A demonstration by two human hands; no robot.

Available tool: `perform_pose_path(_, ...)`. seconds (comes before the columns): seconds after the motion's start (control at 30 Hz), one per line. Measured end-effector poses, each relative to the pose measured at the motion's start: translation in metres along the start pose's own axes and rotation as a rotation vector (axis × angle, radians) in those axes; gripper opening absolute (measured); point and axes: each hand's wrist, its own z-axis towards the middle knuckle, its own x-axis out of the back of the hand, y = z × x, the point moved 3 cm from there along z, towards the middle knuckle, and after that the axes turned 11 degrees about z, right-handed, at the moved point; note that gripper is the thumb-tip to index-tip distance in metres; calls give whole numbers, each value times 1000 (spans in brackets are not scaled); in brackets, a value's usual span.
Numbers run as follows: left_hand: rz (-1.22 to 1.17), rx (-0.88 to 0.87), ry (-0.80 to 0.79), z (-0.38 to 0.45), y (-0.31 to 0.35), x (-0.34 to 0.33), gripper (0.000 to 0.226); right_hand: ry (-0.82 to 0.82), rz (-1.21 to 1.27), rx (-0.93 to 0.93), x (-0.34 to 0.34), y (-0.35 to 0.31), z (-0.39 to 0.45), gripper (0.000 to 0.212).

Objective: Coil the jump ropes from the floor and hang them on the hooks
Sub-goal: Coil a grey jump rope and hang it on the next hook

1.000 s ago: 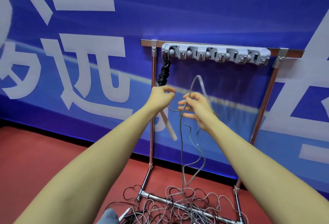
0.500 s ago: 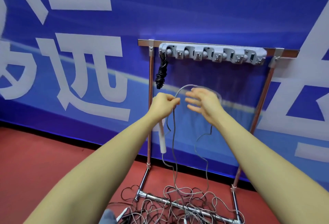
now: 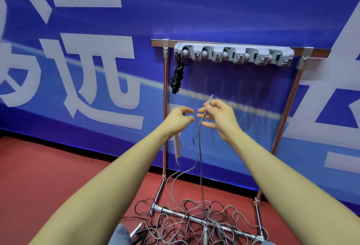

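Right hand point(image 3: 219, 117) pinches the grey rope point(image 3: 200, 147) in front of the rack point(image 3: 164, 108); left hand point(image 3: 179, 121) looks like it's gripping the white handle point(image 3: 176, 146), hard to tell. The rest trails into the floor tangle point(image 3: 204, 219), so it could snag and yank other ropes up.

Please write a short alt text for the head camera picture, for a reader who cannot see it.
Two bare hands, left hand and right hand, coil a grey jump rope in front of a metal rack. A coiled black rope hangs on its hook strip; more ropes lie tangled on the red floor.
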Motion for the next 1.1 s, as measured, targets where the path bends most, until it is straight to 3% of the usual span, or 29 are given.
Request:
perform_pose_path(0.17, 58, -36, -123, -10, -21, -32, 26, -11, 199, 89, -8, -34, 7, 14)
perform_pose_path(0.23, 51, -44, -64, -9, -15, -30, 16, 2, 308, 108, -8, -43, 9, 11)
perform_pose_path(0.33, 52, -15, 98, -2, -7, -20, 22, 17, 343, 115, -2, -47, 10, 12)
perform_pose_path(0.47, 86, -60, 183, 4, 16, 2, 27, -19, 50, -47, 7, -9, 4, 10)
perform_pose_path(0.6, 136, -93, 221, 9, 36, 18, 33, -173, -237, -164, 1, 34, -12, 24)
perform_pose_path(0.7, 91, -82, 245, 11, 39, 26, 35, -203, -276, -156, -10, 40, -18, 9)
perform_pose_path(0.9, -59, -61, 169, 6, 26, 28, 31, -39, -103, -69, -11, 16, -9, 15)
perform_pose_path(1.0, -194, 18, 15, -6, 7, 13, 31, 24, 41, -29, -7, 0, -4, 17)
perform_pose_path(1.07, -132, -18, -92, -16, -3, -2, 42, 43, 122, -14, -8, -11, -1, 16)
perform_pose_path(1.1, -42, -53, -131, -19, -8, -10, 27, 46, 128, -1, -10, -16, 1, 15)
